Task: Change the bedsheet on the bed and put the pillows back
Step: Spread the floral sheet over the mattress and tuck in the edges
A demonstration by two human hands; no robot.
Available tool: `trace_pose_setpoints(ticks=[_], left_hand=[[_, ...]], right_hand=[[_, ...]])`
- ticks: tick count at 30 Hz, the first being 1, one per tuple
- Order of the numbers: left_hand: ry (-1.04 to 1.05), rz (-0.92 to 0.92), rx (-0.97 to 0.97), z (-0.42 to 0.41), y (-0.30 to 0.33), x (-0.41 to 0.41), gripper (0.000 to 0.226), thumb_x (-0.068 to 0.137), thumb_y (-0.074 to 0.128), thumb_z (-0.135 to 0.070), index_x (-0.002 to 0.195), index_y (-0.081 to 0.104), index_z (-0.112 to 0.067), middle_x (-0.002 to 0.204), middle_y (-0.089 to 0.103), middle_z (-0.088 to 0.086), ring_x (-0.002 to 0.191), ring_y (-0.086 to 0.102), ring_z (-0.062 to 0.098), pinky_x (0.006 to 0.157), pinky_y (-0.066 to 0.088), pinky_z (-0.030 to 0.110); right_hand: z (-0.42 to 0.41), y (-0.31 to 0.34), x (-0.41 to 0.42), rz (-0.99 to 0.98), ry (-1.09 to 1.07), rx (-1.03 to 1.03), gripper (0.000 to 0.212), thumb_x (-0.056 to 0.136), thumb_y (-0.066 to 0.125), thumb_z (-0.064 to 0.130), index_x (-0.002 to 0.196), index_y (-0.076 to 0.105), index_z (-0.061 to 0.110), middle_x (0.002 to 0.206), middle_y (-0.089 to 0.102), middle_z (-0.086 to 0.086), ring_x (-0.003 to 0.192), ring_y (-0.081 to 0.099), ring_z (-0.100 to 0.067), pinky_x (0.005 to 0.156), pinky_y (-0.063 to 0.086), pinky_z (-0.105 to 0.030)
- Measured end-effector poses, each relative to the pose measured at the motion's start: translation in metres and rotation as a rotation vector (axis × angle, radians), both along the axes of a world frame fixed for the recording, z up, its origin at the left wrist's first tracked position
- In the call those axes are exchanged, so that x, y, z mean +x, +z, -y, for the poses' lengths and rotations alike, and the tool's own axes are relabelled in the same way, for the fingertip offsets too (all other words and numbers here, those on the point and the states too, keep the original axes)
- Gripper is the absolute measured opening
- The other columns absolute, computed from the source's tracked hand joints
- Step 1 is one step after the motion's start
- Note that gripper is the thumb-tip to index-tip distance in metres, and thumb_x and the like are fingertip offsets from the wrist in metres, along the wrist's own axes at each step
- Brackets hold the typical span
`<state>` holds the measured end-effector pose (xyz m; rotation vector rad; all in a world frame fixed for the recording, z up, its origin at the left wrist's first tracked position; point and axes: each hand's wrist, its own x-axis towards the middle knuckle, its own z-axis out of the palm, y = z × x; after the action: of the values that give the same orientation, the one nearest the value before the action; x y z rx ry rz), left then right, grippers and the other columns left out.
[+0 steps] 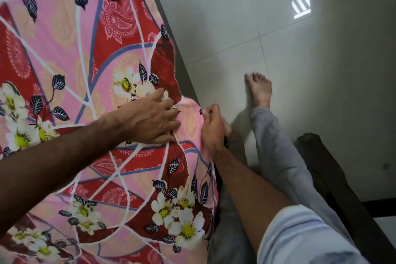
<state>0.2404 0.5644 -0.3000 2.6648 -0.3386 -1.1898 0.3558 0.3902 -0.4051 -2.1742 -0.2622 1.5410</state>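
Observation:
A red and pink floral bedsheet [90, 83] covers the bed across the left of the view. Its side edge hangs over the bed's right side. My left hand [153, 119] lies on the sheet near that edge, fingers spread and pressing into the fabric. My right hand [213, 126] is just to the right, at the bed's side, with its fingers pinched shut on the hanging sheet edge. No pillows are in view.
Pale tiled floor [289, 38] runs along the bed's right side. My bare foot [259, 90] and grey trouser legs [276, 146] stand close beside the bed. A dark piece of furniture [334, 178] sits at the lower right.

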Motion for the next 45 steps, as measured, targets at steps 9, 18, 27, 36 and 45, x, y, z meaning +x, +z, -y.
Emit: trace_pose_setpoints(ticks=[9, 18, 27, 36, 45], left_hand=[[-0.039, -0.107, 0.084, 0.005, -0.003, 0.017, 0.077, 0.098, 0.007, -0.07, 0.139, 0.05, -0.02, 0.133, 0.058, 0.009, 0.115, 0.056, 0.029, 0.101, 0.036, 0.053], [-0.042, -0.209, 0.178, 0.019, -0.001, 0.044, 0.07, 0.101, 0.016, -0.065, 0.125, 0.057, -0.014, 0.122, 0.058, 0.008, 0.109, 0.055, 0.027, 0.1, 0.037, 0.051], [0.018, -0.298, 0.171, 0.02, -0.004, 0.04, 0.074, 0.099, 0.019, -0.072, 0.136, 0.051, -0.016, 0.131, 0.053, 0.006, 0.114, 0.052, 0.024, 0.098, 0.038, 0.044], [0.032, -0.298, 0.264, 0.029, -0.004, 0.046, 0.06, 0.103, 0.025, -0.06, 0.132, 0.055, -0.017, 0.134, 0.049, 0.008, 0.118, 0.048, 0.024, 0.1, 0.037, 0.043], [0.065, -0.37, 0.235, 0.031, -0.006, 0.048, 0.05, 0.104, 0.027, -0.056, 0.136, 0.047, -0.023, 0.135, 0.052, 0.009, 0.126, 0.05, 0.027, 0.114, 0.03, 0.055]], right_hand=[[0.03, 0.097, -0.02, 0.041, 0.06, 0.145, 0.022, 0.103, 0.045, 0.035, 0.124, 0.05, 0.03, 0.124, 0.047, 0.019, 0.118, 0.042, 0.001, 0.105, 0.043, -0.036], [0.047, 0.105, -0.053, -0.238, 0.069, -0.053, 0.048, 0.104, 0.037, 0.048, 0.149, 0.036, 0.032, 0.152, 0.04, 0.011, 0.139, 0.035, -0.007, 0.115, 0.03, -0.032], [0.023, 0.091, -0.046, -0.222, 0.286, -0.196, 0.056, 0.101, 0.022, 0.062, 0.138, 0.049, 0.029, 0.147, 0.036, 0.001, 0.136, 0.034, -0.02, 0.115, 0.025, -0.049], [0.014, 0.087, -0.042, -0.202, 0.361, -0.285, 0.049, 0.104, 0.021, 0.057, 0.129, 0.054, 0.031, 0.135, 0.039, 0.0, 0.125, 0.037, -0.02, 0.108, 0.023, -0.047], [0.029, 0.092, -0.037, -0.372, 0.116, -0.102, 0.035, 0.103, 0.032, 0.047, 0.129, 0.048, 0.03, 0.122, 0.054, 0.005, 0.112, 0.052, -0.012, 0.102, 0.045, -0.044]])
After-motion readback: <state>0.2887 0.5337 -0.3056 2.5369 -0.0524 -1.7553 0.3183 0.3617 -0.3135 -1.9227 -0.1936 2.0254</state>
